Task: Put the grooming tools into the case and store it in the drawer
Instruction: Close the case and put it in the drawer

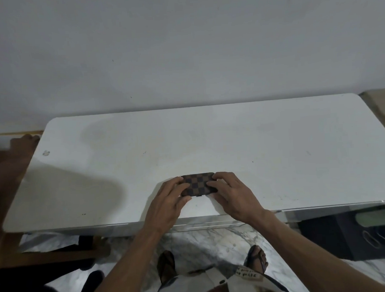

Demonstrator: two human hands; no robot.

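i judge tools packed: left hand [170, 196] and right hand [230, 191] fingers clasp the closed checkered case [198, 184] (no drawer visible), stowing next.

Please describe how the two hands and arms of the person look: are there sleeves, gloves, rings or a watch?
The left hand and the right hand are bare, without gloves. No ring and no watch or bracelet can be seen on them. Both forearms are uncovered up to the picture's lower edge, so no sleeves show. No markings are visible.
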